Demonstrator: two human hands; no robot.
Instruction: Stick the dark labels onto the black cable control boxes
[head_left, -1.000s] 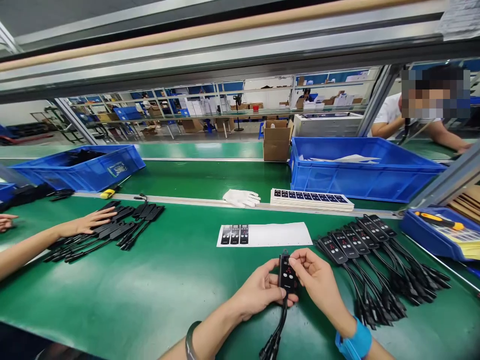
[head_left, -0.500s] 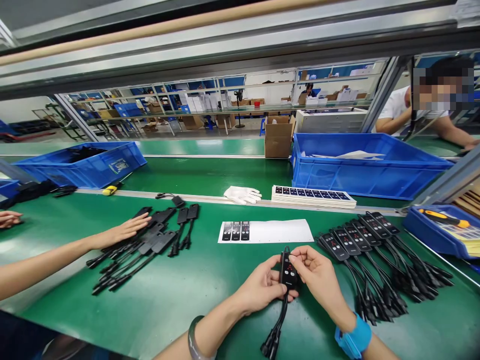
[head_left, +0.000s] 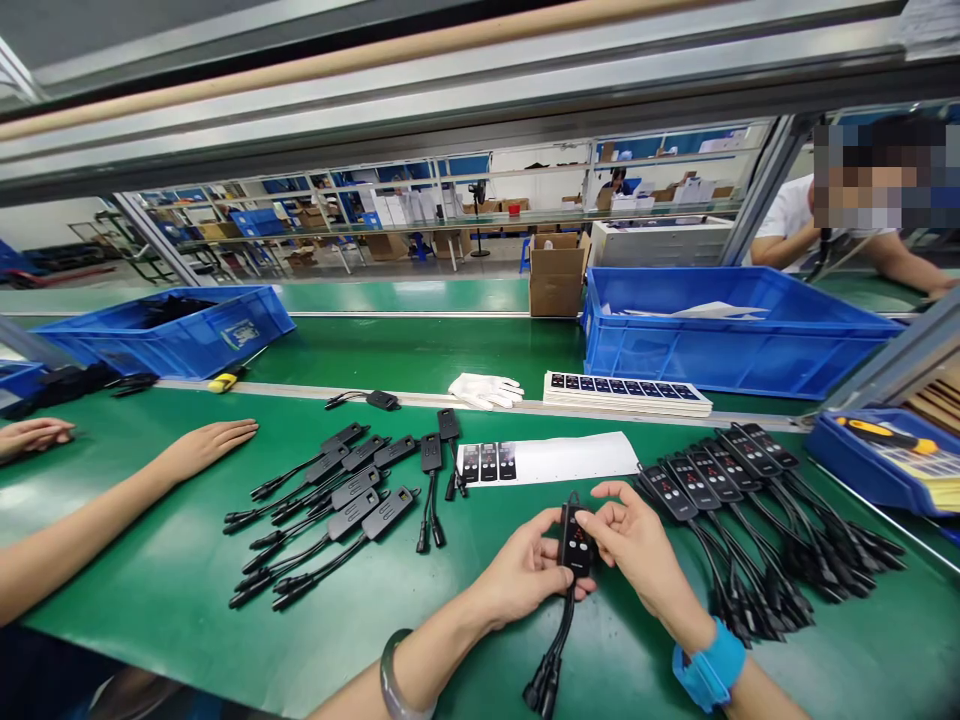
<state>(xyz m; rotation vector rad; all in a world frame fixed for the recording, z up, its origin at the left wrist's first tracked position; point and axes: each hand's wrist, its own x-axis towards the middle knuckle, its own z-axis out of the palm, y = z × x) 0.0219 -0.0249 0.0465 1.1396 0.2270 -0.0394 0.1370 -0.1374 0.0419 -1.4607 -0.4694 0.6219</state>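
My left hand (head_left: pixel 521 572) is closed around a small black controller (head_left: pixel 576 548), holding it upright with its face toward me. The face bears a label with red marks and two pale buttons. Short black cables hang from its lower end. My right hand (head_left: pixel 634 540) presses its thumb on the upper part of the face, fingers curled at the right edge. Just beyond lies a white label sheet (head_left: pixel 574 458) with three black labels at its left end. To the right, several labelled controllers (head_left: pixel 720 470) overlap in a row, their cables toward me.
Left are several controllers (head_left: pixel 352 487) with plain backs up, beside a co-worker's hand (head_left: pixel 214 445). A white glove (head_left: pixel 486 390) and a stack of label sheets (head_left: pixel 626 393) lie behind. Blue bins (head_left: pixel 720 345) stand beyond. A blue tray (head_left: pixel 862 460) holds an orange-handled tool.
The co-worker's hand has drawn back left from the left-hand controllers, which now lie further right and spread out. The label sheet has shifted slightly right. My hands stay nearly still on the controller.
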